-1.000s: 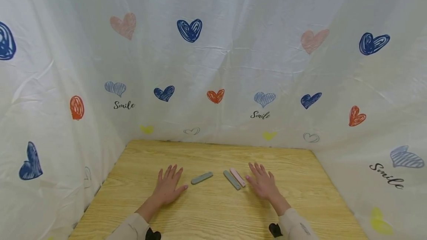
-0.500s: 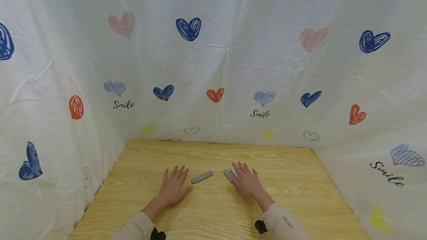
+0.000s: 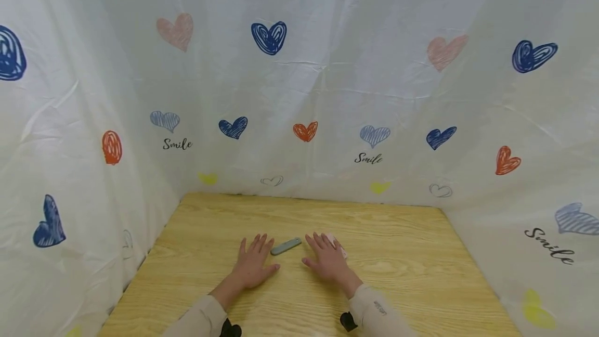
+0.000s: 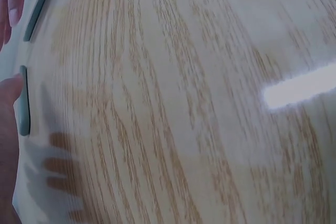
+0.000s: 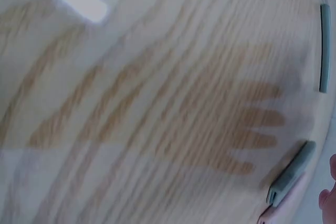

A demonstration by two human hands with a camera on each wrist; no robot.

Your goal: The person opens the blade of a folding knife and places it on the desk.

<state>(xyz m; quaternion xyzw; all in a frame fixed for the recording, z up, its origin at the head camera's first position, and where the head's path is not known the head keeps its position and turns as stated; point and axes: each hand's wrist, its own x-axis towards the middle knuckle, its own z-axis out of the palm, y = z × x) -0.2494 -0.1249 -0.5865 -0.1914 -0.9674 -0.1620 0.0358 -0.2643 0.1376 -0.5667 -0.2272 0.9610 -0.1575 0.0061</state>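
My left hand (image 3: 252,267) is palm down over the table, fingers straight and spread, holding nothing. Just beyond its thumb lies a slim grey-green bar (image 3: 286,246) with rounded ends and a small hole at one end. My right hand (image 3: 329,263) is also palm down with straight fingers, partly over a pink bar (image 3: 342,251) of similar shape. A second grey-green bar (image 5: 291,172) lies beside the pink one in the right wrist view; my right hand hides it in the head view. What kind of tool these bars are cannot be made out.
The wood-grain table (image 3: 398,274) is enclosed at the back and sides by a white curtain (image 3: 323,82) printed with hearts and "Smile". Hand shadows and a bright reflection show on the tabletop in the wrist views.
My right hand has moved left, from right of the pair of bars to over them, covering the grey-green one. My left hand has shifted slightly right. The bars keep their places.
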